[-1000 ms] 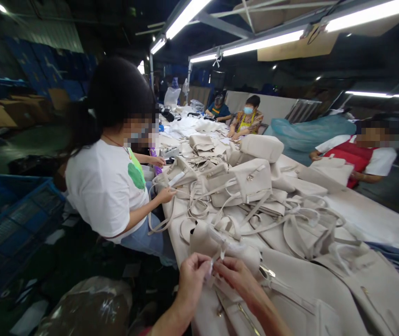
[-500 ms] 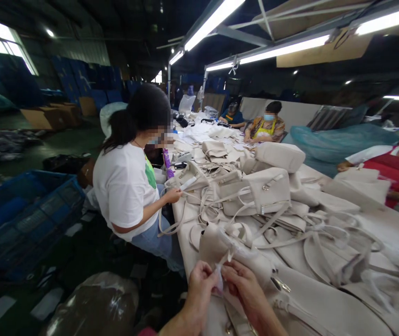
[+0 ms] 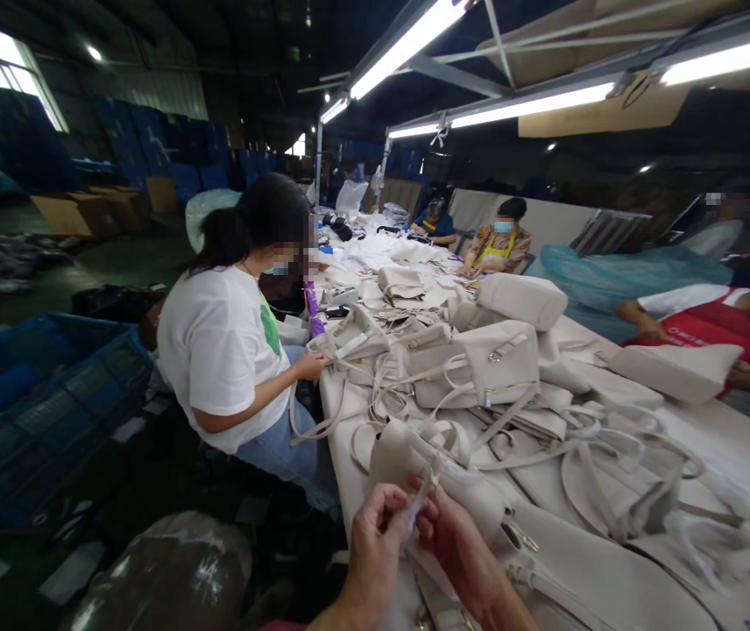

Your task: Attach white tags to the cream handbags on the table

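Close in front of me, my left hand (image 3: pixel 375 548) pinches a thin whitish plastic wrap (image 3: pixel 409 517) with thumb and forefinger. Right beside it, my right hand (image 3: pixel 457 545) has closed fingers on the same wrap, near a narrow beige strap (image 3: pixel 433 478). The strap rises from between the fingertips in front of a beige bag (image 3: pixel 393 456), which lies on the table just beyond my hands. Another beige bag (image 3: pixel 585 543) with a metal clasp lies to the right of my right hand. My fingers hide part of the wrap.
Beige bags (image 3: pixel 506 359) with tangled straps are heaped along the table (image 3: pixel 723 447). A co-worker in a white shirt (image 3: pixel 217 342) sits at left; another in a red apron (image 3: pixel 696 329) handles a bag at right. A blue crate (image 3: pixel 46 412) stands on the floor.
My hands have shifted slightly upward, and my right fingertips have moved up along the wrap and strap. The co-worker at left has leaned back a little; the one at right has moved the bag.
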### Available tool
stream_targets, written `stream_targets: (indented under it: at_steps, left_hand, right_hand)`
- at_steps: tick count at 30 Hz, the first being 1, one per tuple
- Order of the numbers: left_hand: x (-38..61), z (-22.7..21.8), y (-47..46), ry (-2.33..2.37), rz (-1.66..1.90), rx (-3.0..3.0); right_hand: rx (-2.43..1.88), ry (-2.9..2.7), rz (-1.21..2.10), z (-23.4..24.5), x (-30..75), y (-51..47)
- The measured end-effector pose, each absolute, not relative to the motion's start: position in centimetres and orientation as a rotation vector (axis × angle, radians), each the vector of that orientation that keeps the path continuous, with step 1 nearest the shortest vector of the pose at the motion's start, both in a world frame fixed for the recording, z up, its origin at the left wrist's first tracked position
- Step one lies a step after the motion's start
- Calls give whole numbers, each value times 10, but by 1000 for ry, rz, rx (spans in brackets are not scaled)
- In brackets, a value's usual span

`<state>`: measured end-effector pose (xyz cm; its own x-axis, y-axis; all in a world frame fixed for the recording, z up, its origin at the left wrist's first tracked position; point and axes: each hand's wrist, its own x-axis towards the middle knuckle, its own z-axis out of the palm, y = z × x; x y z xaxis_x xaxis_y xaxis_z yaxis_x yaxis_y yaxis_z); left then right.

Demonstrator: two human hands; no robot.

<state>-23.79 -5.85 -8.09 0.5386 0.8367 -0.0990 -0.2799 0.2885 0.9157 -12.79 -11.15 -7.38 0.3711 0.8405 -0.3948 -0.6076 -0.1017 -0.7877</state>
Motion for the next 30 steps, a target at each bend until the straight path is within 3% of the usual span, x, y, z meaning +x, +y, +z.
stream_targets:
  at_steps: [6, 14, 18, 26, 30]
  left_hand:
    - [-242, -89, -60, 834, 812, 1224]
    - [-251, -83, -60, 916, 836, 1608]
    - [-250, -80, -54, 903, 778, 1317]
    - [-259, -84, -41, 519, 81, 329]
    - [-259, -100, -41, 473, 70, 239]
  right_hand:
    - [-1459, -508, 1093, -62, -129, -112]
    - [-1572, -481, 1105, -58, -129, -109]
    - [-1424, -529, 1147, -61, -126, -108]
    - [-1001, -495, 1314, -80, -125, -122]
    - [-1048, -492, 1212, -85, -131, -120]
